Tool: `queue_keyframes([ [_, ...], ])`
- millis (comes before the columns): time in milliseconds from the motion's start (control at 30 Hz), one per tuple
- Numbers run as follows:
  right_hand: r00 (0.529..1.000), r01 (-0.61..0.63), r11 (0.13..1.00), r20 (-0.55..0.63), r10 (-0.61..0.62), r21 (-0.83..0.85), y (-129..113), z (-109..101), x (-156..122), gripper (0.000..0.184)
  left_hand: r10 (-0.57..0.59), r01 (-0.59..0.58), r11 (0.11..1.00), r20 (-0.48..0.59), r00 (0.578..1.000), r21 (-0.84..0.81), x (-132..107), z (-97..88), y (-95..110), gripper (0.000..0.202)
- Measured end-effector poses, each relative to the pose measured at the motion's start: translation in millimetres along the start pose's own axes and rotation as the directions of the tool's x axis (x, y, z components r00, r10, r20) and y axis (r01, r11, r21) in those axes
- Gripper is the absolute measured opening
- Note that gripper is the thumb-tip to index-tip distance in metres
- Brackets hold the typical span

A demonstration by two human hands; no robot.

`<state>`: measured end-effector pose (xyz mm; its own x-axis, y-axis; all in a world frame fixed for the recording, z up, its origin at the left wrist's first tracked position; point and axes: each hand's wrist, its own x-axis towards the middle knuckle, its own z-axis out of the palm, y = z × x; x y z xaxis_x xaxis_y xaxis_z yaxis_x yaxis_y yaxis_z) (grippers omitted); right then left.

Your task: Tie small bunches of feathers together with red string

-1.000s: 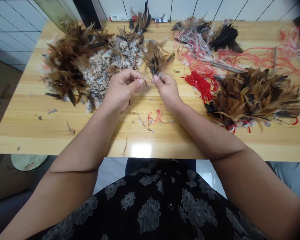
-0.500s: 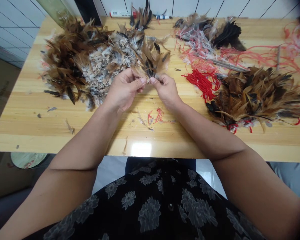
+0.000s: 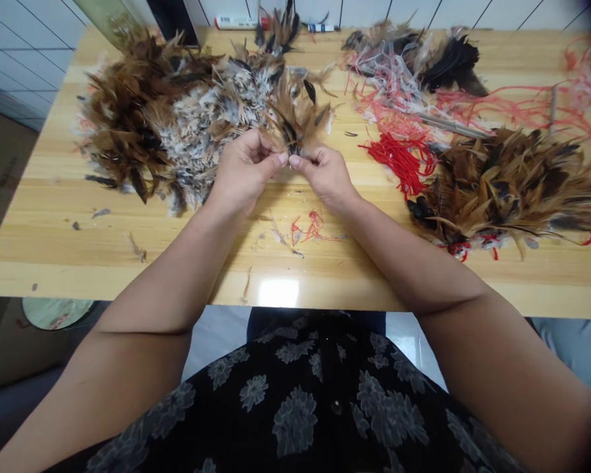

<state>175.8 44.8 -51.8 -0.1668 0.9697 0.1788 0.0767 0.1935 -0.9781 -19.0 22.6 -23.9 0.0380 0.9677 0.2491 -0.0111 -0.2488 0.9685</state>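
Between my two hands is a small bunch of brown and black feathers [image 3: 299, 118], its tips fanned away from me. My left hand [image 3: 249, 167] pinches the base of the bunch between thumb and fingers. From the other side my right hand [image 3: 328, 172] grips the same base, the two thumb tips almost touching. Just behind my left hand spreads a large heap of loose feathers [image 3: 207, 125], brown at the left and pale and fluffy in the middle. To the right lie a bundle of red cords [image 3: 398, 161] and a pile of brown feather bunches [image 3: 512, 190] with red ties.
Pink and white strings [image 3: 391, 75] with black feathers [image 3: 456, 62] lie at the back right. Two markers, one red and white [image 3: 241, 23], rest by the tiled wall. Red thread scraps [image 3: 312, 225] lie on the wooden table [image 3: 79, 263] before me. A round stool [image 3: 56, 313] stands below left.
Both hands stay close together at the bunch, with small finger movements. The thumb tips have come nearer each other and the feathers have shifted slightly left.
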Motion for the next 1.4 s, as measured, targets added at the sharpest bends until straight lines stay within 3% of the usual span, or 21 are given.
queue_keyframes([
  [133,0.999,-0.032,0.999,0.013,0.032,-0.002,-4,-2,-1,0.068,-0.001,0.001,1.0,-0.024,1.0,0.0,1,0.1,1,0.057],
  [367,0.998,-0.023,0.999,0.065,0.022,0.026,-7,-4,-4,0.052,-0.04,0.043,0.998,0.078,0.996,-0.035,-1,-0.4,4,0.064],
  [600,0.997,-0.042,0.995,0.064,0.037,0.09,-6,-4,-2,0.064,-0.039,0.043,0.997,0.08,0.996,-0.06,5,-11.7,-5,0.071],
  [733,0.997,-0.063,0.99,0.05,0.057,0.127,-1,-9,0,0.069,-0.038,0.039,0.998,0.021,0.999,-0.044,10,-19.5,-8,0.059],
  [867,0.998,-0.032,0.986,0.061,0.022,0.162,4,-12,1,0.069,-0.095,0.095,0.995,-0.04,0.995,-0.008,6,-10.4,5,0.039],
  [933,0.998,-0.013,0.992,0.058,0.005,0.125,8,-12,1,0.068,-0.136,0.136,0.991,-0.03,0.99,-0.004,1,-2.2,14,0.031],
  [1067,0.996,0.045,0.998,0.082,-0.041,-0.045,14,-10,0,0.061,-0.14,0.14,0.99,0.013,0.99,0.007,-4,8.9,26,0.043],
  [1167,0.989,0.107,0.985,0.117,-0.091,-0.136,12,-9,-1,0.052,-0.143,0.143,0.989,-0.001,0.99,0.029,-4,11.0,27,0.048],
  [1400,0.985,0.119,0.926,0.162,-0.064,-0.358,-3,-10,-6,0.045,-0.139,0.139,0.987,-0.002,0.99,0.076,-4,10.9,25,0.043],
])
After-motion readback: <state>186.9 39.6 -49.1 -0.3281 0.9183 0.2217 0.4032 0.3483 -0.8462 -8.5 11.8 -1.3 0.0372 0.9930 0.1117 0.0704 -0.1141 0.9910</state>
